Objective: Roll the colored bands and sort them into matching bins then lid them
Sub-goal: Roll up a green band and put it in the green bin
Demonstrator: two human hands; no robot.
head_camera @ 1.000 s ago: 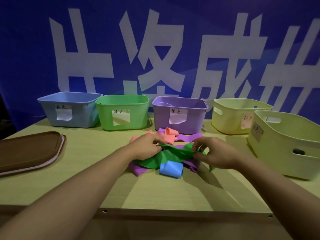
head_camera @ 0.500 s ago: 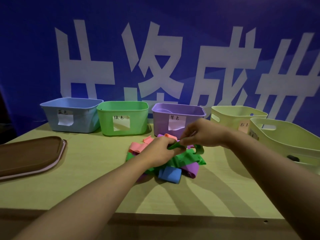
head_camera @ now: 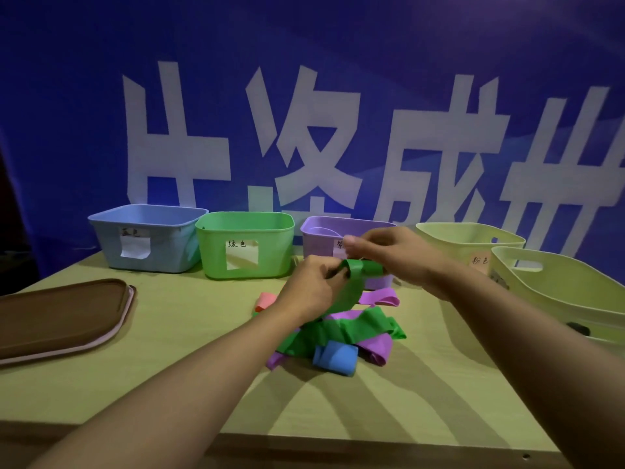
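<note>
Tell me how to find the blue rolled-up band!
Start at the row of bins along the blue banner, then look down to the heap of bands mid-table. The blue rolled band lies at the heap's near edge, the only blue piece and already a tight roll.

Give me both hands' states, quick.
Left hand: pinching the long green stretchy band, lifted off the pile.
Right hand: fingers curled on the same band's rolled top end.

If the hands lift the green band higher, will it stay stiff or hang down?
Probably floppy: the green band already droops from both hands into folds on the table. It looks thin and light. The rolled end between left hand and right hand may unroll if released.
</note>
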